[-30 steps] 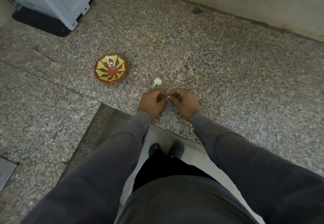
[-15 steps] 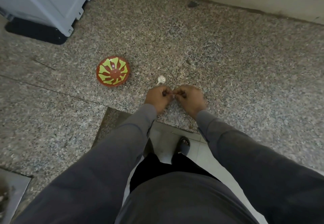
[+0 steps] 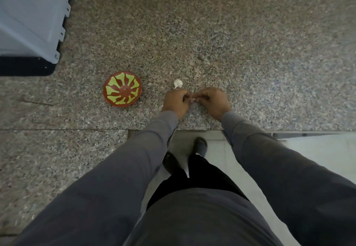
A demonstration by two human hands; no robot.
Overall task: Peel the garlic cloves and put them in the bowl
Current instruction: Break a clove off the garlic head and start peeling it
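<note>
Both hands meet over the near edge of the speckled stone counter (image 3: 250, 62), the left hand (image 3: 176, 101) and the right hand (image 3: 212, 101) curled knuckle to knuckle, their fingertips pinching one small pale garlic clove (image 3: 193, 100) between them; only a sliver of it shows, so how much skin is off cannot be told. The step in hand looks like the peeling itself. To do it well, one hand should hold the clove steady by its body while the other hand's thumbnail catches the papery skin at the tip and draws it back in strips (a slight twist between the two pinches usually cracks a tight skin loose). Working low, close above the stone, would keep a slipped clove from rolling off the near edge to the floor. The rest of the garlic bulb (image 3: 178, 83) lies on the counter just beyond the left hand, apart from it. The red bowl with the green pattern (image 3: 123, 89) sits to the left of the hands, near but not touching, so the bare clove is best carried there by the left hand. Whether the bowl already holds any cloves cannot be made out.
</note>
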